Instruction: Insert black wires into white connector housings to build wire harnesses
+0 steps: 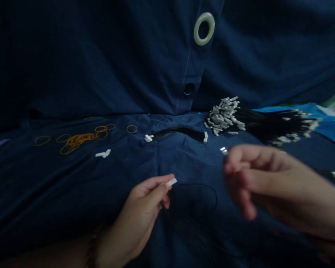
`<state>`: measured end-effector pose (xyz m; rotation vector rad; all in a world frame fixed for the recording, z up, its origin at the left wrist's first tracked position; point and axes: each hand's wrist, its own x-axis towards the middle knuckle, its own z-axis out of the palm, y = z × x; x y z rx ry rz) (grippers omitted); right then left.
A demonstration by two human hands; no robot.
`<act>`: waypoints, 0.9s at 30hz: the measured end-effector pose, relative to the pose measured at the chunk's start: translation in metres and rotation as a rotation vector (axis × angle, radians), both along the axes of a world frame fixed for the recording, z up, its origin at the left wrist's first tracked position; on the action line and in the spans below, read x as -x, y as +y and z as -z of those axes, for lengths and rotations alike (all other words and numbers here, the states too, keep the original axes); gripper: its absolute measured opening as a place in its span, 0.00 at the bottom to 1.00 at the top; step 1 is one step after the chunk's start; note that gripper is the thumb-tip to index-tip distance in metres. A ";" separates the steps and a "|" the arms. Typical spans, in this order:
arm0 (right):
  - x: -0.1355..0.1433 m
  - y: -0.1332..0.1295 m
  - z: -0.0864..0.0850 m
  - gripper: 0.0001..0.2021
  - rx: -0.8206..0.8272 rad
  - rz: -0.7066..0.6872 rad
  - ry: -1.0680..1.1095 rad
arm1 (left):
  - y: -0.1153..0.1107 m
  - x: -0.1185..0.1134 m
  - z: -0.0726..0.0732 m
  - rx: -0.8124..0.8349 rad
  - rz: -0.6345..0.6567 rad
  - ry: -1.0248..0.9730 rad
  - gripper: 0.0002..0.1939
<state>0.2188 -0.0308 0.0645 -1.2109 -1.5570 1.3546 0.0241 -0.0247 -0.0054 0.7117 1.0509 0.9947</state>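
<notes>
My left hand (145,208) is closed in a pinch around a small white plug connector (172,182) at the lower middle. A thin black wire (209,186) runs from this connector and loops to the right; more dark strands hang below the fingers. To the right, my right hand (257,178) is raised over the cloth with curled fingers, somewhat blurred. Small bright white pieces (223,150) show right at its fingertips; what they belong to is unclear. Beyond both hands lies a short bundle of black wires (175,130) with white connectors at its two ends.
A large pile of black wires (257,123) with white ends lies at the back right, beside blue plastic (331,124). Orange rubber bands (79,141) and loose white connectors (103,153) lie left. Dark blue cloth (100,67) with an eyelet ring (195,29) hangs behind.
</notes>
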 end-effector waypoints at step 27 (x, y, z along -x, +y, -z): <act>0.033 -0.001 0.057 0.13 -0.168 -0.035 -0.405 | 0.002 0.003 0.003 0.066 0.040 -0.066 0.09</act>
